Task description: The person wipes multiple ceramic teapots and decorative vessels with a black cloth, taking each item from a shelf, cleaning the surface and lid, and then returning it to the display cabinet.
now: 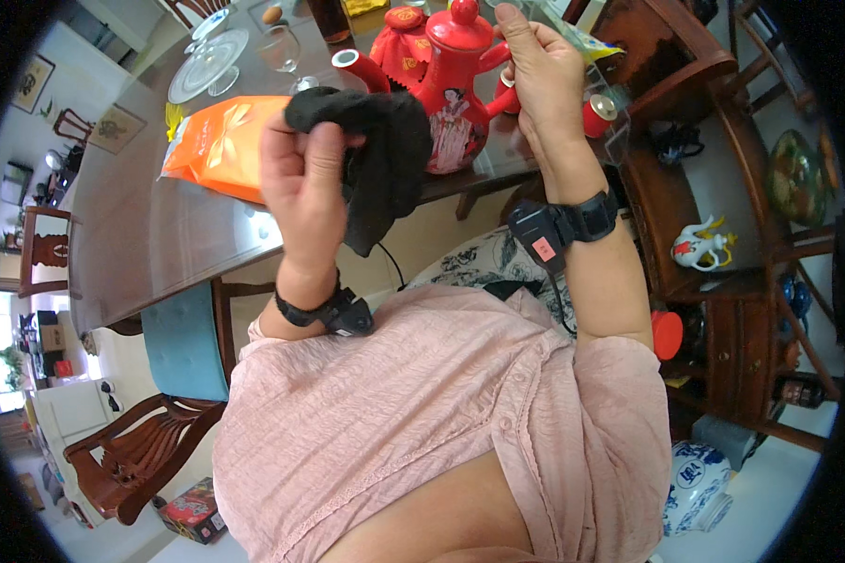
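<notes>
A tall red teapot (458,105) with a painted figure on its front stands at the table's near edge, its spout pointing left. My right hand (546,77) grips the pot's handle. Bunched in my left hand (306,183) is a black cloth (387,155), which hangs down in front of the pot's lower left side and covers part of it. Behind my left hand lies an orange packet (225,144) printed with a bow. A red fabric pouch (403,49) sits just behind the spout.
The dark table (148,211) also carries a glass cake stand (208,67), a wine glass (280,51) and a small red canister (598,116). A wooden display shelf (718,281) with ornaments rises at right. At left is a chair with a blue cushion (185,345).
</notes>
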`<state>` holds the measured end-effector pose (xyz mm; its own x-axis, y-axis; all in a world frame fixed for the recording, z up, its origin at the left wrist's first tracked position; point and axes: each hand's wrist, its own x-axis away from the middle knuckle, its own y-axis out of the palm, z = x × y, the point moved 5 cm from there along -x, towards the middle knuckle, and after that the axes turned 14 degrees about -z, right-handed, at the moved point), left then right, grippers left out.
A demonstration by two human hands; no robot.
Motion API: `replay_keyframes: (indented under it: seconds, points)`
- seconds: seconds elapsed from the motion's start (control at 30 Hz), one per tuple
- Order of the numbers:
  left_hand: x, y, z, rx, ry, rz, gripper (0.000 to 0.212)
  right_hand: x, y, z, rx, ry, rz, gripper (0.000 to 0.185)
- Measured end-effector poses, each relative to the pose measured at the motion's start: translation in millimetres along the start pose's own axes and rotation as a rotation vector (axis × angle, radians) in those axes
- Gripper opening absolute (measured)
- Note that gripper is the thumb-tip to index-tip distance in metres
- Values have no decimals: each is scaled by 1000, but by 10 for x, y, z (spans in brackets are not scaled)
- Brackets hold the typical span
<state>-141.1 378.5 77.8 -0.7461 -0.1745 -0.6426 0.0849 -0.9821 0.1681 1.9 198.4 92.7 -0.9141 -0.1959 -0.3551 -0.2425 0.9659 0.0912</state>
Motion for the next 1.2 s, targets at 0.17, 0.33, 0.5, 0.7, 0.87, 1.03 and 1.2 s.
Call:
replay_keyframes:
  seconds: [0.17,0.33,0.5,0.7,0.87,1.03,1.2]
  points:
    - [115,356,-292,-410,85,-382,55,72,39,-144,125,81,58,29]
    - [91,430,-523,-909,26,-483,85,46,44,5,49,-101,-117,23]
    - [34,470,-466,-1068,4,-485,91,45,11,70,56,-118,-174,19]
    - [-36,404,-434,-1275,-78,-423,80,48,120,4,103,-175,-174,19]
    - [24,309,-521,-1394,-107,-389,74,54,65,14,174,-128,-192,20]
    - [27,218,-553,-1340,-223,-391,70,92,120,-43,200,-162,-185,20]
    - [48,175,-510,-1291,-218,-392,55,37,76,7,235,-224,-164,20]
